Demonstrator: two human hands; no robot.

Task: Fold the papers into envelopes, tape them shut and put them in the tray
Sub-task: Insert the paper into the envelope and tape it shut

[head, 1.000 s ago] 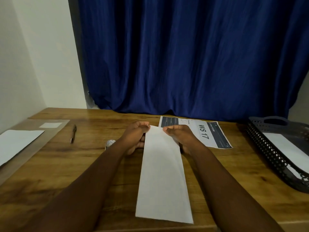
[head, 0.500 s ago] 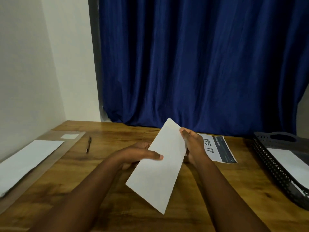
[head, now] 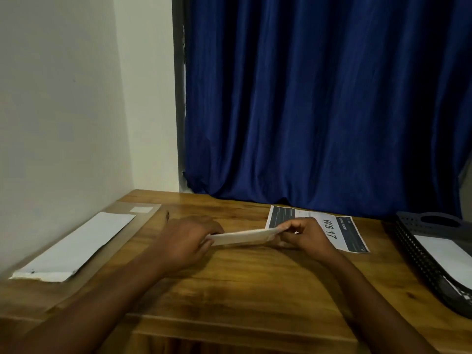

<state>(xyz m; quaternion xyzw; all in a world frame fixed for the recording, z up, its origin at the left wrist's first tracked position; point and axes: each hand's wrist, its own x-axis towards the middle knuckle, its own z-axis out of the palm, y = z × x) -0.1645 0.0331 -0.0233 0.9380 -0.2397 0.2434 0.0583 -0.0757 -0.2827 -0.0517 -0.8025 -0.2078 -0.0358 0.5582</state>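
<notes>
1. A heavy dark blue pleated curtain (head: 319,103) fills the background, hanging down to the far edge of the brown wooden table (head: 245,282); a plain pale wall stands to the left.
2. A black perforated plastic tray (head: 419,254) sits at the table's right edge with a white sheet lying inside it.
3. A long white folded paper stack (head: 74,247) lies on a clear plastic sleeve at the left side, its long axis running from near to far.
4. A printed sheet marked "WS 17" (head: 339,232) lies flat beyond the right hand, partly covered by it.
5. The folded white paper strip (head: 242,236) is held just above the table centre, between both hands. Its long axis runs left to right, and it is seen nearly edge-on.
6. The left hand (head: 186,241) pinches the strip's left end; its grip is closed on the paper.
7. The right hand (head: 304,236) pinches the right end between thumb and fingers.
</notes>
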